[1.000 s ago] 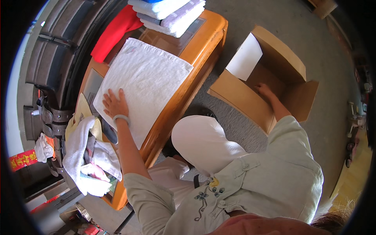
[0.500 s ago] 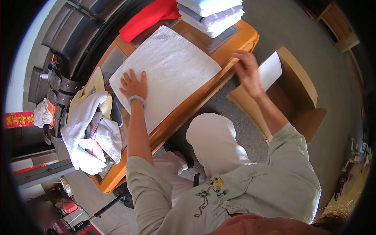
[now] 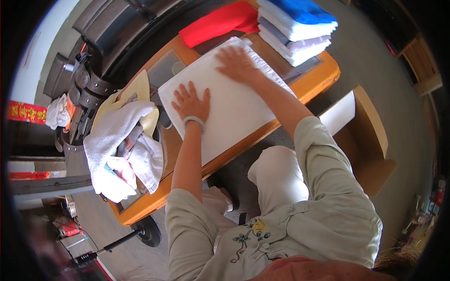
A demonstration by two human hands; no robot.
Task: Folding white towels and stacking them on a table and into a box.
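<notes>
A white towel (image 3: 225, 107) lies spread flat on a wooden table (image 3: 225, 157) with glass panels in its top. My left hand (image 3: 193, 104) rests on the towel's left part, palm down with the fingers spread; a pale band circles that wrist. Toward the towel's far edge is my right hand (image 3: 236, 64), flat over the cloth with its fingers apart and slightly blurred. Neither hand grips anything. To the left of the towel, a loose heap of crumpled towels (image 3: 119, 136), white and yellow, sits on the table.
Folded towels (image 3: 300, 33), blue, white and grey, are stacked at the table's far right. Beside them lies a red cloth (image 3: 218, 23). An open cardboard box (image 3: 370, 122) stands on the floor to the right. Behind the table is a dark sofa (image 3: 110, 37).
My right hand has come from beyond the table's near right edge onto the towel's far part. My left hand stays flat on the towel. The whole view has shifted a little.
</notes>
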